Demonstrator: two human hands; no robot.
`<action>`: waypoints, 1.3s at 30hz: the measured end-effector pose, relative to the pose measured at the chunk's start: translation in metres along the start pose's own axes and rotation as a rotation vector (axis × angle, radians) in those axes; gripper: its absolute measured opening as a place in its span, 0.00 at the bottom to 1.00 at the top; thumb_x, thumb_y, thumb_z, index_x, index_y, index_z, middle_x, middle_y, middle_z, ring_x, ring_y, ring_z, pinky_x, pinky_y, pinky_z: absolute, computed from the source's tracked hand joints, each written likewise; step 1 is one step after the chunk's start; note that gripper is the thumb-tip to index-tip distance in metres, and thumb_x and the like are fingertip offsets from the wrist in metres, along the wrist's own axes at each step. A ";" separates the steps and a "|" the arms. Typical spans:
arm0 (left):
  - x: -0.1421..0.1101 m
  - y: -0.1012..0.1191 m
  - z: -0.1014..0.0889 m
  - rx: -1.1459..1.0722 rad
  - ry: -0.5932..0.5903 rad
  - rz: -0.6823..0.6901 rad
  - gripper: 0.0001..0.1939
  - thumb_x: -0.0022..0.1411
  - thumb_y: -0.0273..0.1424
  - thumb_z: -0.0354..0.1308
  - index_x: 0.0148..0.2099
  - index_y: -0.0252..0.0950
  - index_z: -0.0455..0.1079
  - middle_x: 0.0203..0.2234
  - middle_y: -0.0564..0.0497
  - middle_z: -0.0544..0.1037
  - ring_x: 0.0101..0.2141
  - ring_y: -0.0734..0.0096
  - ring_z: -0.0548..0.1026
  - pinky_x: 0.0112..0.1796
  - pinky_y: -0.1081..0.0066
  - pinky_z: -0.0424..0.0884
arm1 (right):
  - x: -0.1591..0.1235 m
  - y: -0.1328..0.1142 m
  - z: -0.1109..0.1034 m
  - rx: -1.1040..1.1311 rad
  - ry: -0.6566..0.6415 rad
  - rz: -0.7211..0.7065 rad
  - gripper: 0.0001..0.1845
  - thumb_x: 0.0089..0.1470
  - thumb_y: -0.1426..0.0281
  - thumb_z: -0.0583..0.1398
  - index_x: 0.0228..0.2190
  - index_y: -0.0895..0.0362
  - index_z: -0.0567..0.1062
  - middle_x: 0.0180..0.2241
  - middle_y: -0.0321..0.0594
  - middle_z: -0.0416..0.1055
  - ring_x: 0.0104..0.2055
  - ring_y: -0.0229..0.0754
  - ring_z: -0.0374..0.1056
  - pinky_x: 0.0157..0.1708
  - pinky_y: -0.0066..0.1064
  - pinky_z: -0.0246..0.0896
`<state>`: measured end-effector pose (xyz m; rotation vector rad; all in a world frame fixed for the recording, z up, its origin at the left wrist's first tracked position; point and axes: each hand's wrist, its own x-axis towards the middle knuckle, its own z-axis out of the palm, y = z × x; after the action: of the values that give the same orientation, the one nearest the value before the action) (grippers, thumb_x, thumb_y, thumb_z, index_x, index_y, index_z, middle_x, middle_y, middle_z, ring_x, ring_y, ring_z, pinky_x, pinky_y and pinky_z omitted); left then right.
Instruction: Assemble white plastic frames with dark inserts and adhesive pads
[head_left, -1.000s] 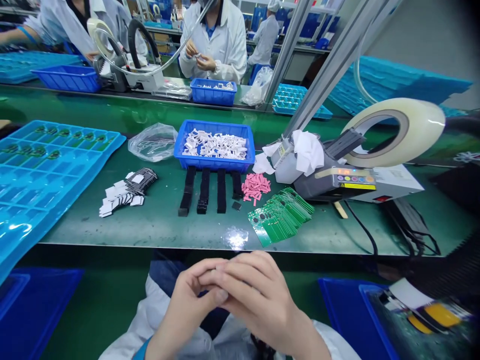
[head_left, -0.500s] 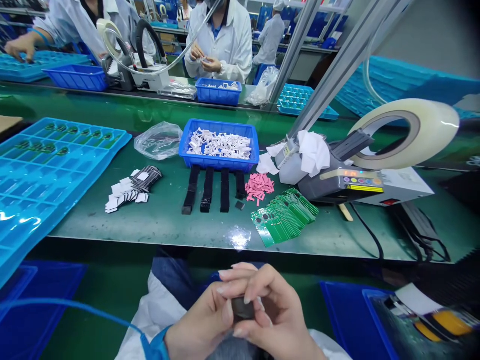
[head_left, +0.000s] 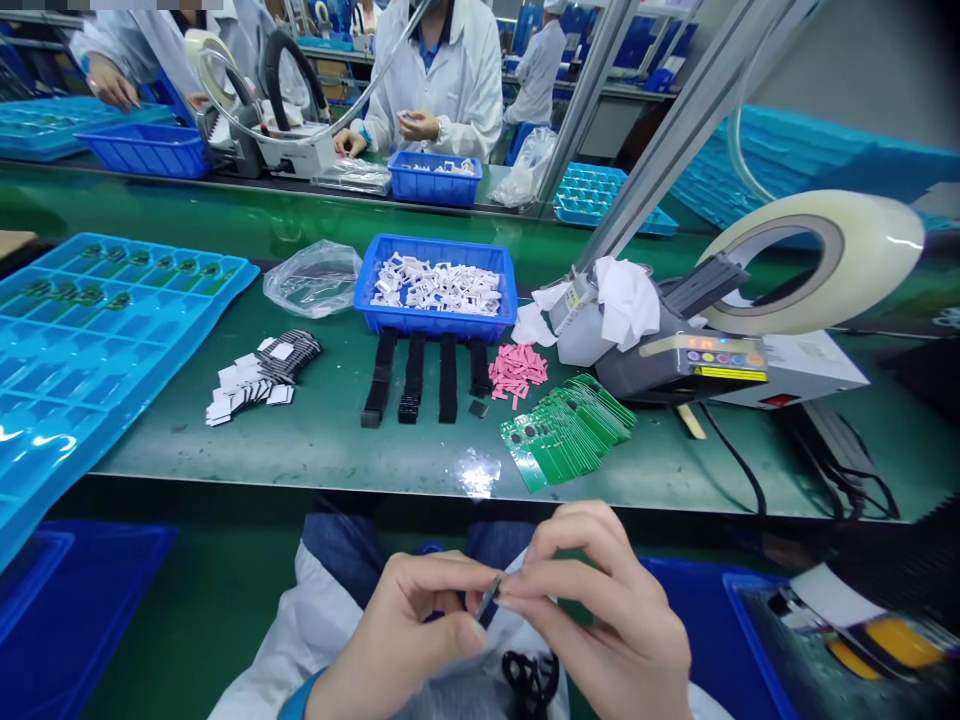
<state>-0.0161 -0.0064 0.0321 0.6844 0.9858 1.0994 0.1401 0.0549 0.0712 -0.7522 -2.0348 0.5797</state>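
Black sliver [head_left: 489, 600], thin and rigid-looking with a faint glint along one edge, sits at the lower middle of the frame, tilted between both hands; finer detail is too small to tell. Left hand [head_left: 397, 640] and right hand [head_left: 600, 610] each keep a closed grip on it, pinched between fingertips. Below them, a looped black piece [head_left: 530, 685] lies against a white coat [head_left: 315, 625].

Across the green counter [head_left: 315, 450] from left to right lie a glossy cyan plastic tray [head_left: 90, 350], a crumpled clear bag [head_left: 313, 280], a heap of white and black pieces [head_left: 259, 378], 4 black strips [head_left: 448, 378] below a blue crate [head_left: 435, 320] of white pieces, pink slips [head_left: 517, 375], fanned green circuit boards [head_left: 566, 432] and a grey tape dispenser [head_left: 675, 365]. The counter's near edge runs above the hands, well apart from them.
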 end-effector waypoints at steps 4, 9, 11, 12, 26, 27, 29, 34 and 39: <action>-0.001 0.005 0.001 0.059 0.020 0.015 0.18 0.43 0.47 0.67 0.35 0.44 0.81 0.20 0.51 0.71 0.23 0.75 0.63 0.25 0.75 0.59 | -0.001 0.001 0.003 -0.001 0.014 0.007 0.06 0.53 0.76 0.61 0.26 0.54 0.74 0.25 0.37 0.68 0.30 0.39 0.63 0.27 0.32 0.65; -0.003 0.011 0.002 0.116 -0.006 0.025 0.18 0.44 0.47 0.66 0.37 0.46 0.80 0.21 0.50 0.73 0.25 0.72 0.65 0.27 0.73 0.62 | -0.002 0.000 0.003 0.009 0.033 -0.004 0.07 0.52 0.77 0.61 0.28 0.54 0.75 0.25 0.37 0.68 0.30 0.40 0.63 0.26 0.32 0.65; -0.002 0.010 0.002 0.126 -0.006 0.028 0.18 0.44 0.48 0.66 0.37 0.46 0.80 0.22 0.50 0.73 0.25 0.72 0.65 0.27 0.73 0.62 | -0.003 0.000 0.002 0.009 0.033 -0.007 0.07 0.52 0.77 0.61 0.28 0.54 0.75 0.25 0.37 0.68 0.30 0.40 0.64 0.26 0.33 0.65; -0.002 0.010 0.002 0.130 -0.003 0.029 0.19 0.43 0.48 0.66 0.37 0.46 0.80 0.22 0.49 0.74 0.25 0.72 0.66 0.27 0.73 0.63 | -0.003 0.001 0.002 0.008 0.034 -0.007 0.07 0.52 0.77 0.61 0.28 0.54 0.75 0.25 0.37 0.68 0.30 0.40 0.64 0.26 0.33 0.64; -0.003 0.015 0.002 0.154 0.016 0.079 0.15 0.43 0.45 0.67 0.36 0.48 0.80 0.23 0.48 0.79 0.25 0.71 0.69 0.27 0.74 0.67 | -0.006 0.002 0.003 0.027 0.028 -0.004 0.07 0.52 0.77 0.61 0.28 0.53 0.76 0.25 0.37 0.70 0.30 0.40 0.64 0.25 0.32 0.65; -0.003 0.016 0.003 0.156 0.016 0.082 0.16 0.43 0.46 0.67 0.36 0.48 0.80 0.23 0.48 0.79 0.24 0.71 0.69 0.27 0.74 0.67 | -0.006 0.002 0.003 0.027 0.033 -0.001 0.06 0.52 0.77 0.61 0.28 0.53 0.76 0.25 0.37 0.70 0.30 0.40 0.64 0.25 0.32 0.65; -0.003 0.017 0.004 0.159 0.015 0.087 0.16 0.43 0.46 0.67 0.35 0.48 0.80 0.22 0.47 0.79 0.24 0.72 0.69 0.26 0.74 0.67 | -0.006 0.002 0.003 0.030 0.045 0.001 0.06 0.52 0.76 0.62 0.27 0.53 0.75 0.25 0.37 0.70 0.30 0.40 0.64 0.25 0.32 0.65; -0.002 0.019 0.004 0.184 0.005 0.087 0.17 0.43 0.47 0.66 0.36 0.47 0.80 0.23 0.47 0.80 0.23 0.72 0.69 0.26 0.74 0.68 | -0.006 0.003 0.002 0.044 0.038 -0.005 0.06 0.53 0.76 0.61 0.29 0.53 0.75 0.25 0.37 0.70 0.30 0.40 0.64 0.25 0.32 0.65; -0.003 0.019 0.003 0.215 0.011 0.109 0.17 0.44 0.46 0.66 0.38 0.48 0.79 0.25 0.46 0.82 0.24 0.71 0.70 0.27 0.73 0.68 | -0.005 0.004 0.004 0.066 0.038 -0.004 0.06 0.54 0.76 0.61 0.27 0.54 0.75 0.25 0.37 0.69 0.30 0.39 0.64 0.25 0.31 0.64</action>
<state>-0.0212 -0.0030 0.0503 0.9163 1.0965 1.1022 0.1398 0.0535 0.0637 -0.7144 -1.9722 0.6219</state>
